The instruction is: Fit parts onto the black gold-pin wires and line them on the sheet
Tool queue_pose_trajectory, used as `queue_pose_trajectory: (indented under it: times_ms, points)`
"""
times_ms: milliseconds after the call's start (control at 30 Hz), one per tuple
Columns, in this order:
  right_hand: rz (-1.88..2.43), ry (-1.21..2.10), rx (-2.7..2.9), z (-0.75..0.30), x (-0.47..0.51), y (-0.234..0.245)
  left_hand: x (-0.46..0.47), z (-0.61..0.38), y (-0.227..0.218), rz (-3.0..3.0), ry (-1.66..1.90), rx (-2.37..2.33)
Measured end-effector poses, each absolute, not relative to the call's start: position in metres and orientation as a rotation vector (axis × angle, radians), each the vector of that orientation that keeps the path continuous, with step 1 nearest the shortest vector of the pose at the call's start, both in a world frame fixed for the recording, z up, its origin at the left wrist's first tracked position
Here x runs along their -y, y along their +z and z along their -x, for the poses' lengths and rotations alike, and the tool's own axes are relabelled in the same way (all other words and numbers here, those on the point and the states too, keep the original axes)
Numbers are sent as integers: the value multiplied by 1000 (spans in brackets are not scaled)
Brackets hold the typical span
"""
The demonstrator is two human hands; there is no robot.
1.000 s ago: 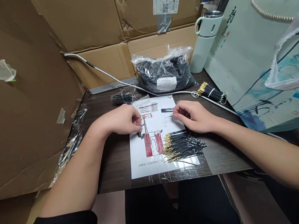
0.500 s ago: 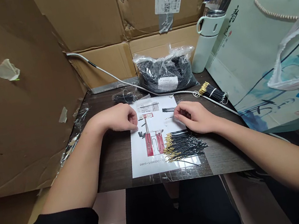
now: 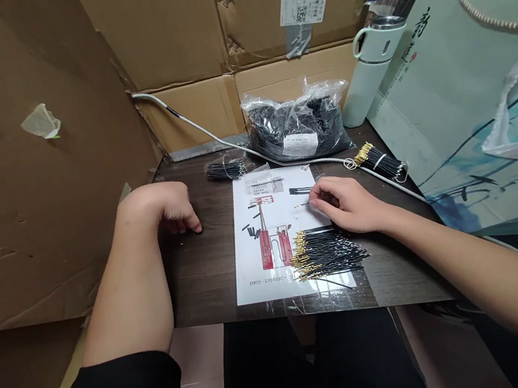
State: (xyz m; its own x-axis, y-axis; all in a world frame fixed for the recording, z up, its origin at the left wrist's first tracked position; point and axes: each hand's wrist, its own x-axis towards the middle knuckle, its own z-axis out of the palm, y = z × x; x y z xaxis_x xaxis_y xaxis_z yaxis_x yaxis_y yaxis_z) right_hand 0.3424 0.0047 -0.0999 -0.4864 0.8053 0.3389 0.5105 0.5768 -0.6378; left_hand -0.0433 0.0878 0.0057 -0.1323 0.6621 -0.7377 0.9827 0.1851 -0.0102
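Observation:
My left hand [image 3: 177,208] is over the dark tabletop, left of the printed sheet [image 3: 249,290]. Its fingers are curled downward and closed; whatever may be between them is hidden. Over the sheet's right edge, my right hand [image 3: 346,204] has thumb and fingertips pinched at a thin wire [image 3: 301,205] whose end sticks out to the left. Just below that hand lies a spread pile of black wires with gold terminals [image 3: 330,251]. Several short black tube pieces [image 3: 254,231] lie on the sheet, beside a red printed picture. A few black tubes [image 3: 300,190] lie above the wire.
A small clear plastic bag [image 3: 262,183] rests at the sheet's top. Behind are a black wire bundle [image 3: 226,170], a large bag of black wires [image 3: 297,125] and a white cable [image 3: 211,137]. A tied wire bundle [image 3: 381,160], bottle [image 3: 365,88] and paper bag [image 3: 464,122] stand right.
My left hand has moved left, off the sheet's edge and onto the dark tabletop. My right hand stays by the thin wire. The whole view has shifted slightly.

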Motion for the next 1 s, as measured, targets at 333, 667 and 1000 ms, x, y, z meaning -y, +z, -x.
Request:
queue_pose_trajectory:
  times_ms: [333, 667, 1000]
  points:
    - [1023, 603, 2187, -343, -6, -101, -84, 27, 3, -1800, -611, -1638]
    - [1051, 577, 2126, -340, -4, -98, -60, -46, -46, -1781, 443, -886]
    - [1049, 520, 2055, -338, -5, -98, -42, -85, -102, -1792, 805, -876]
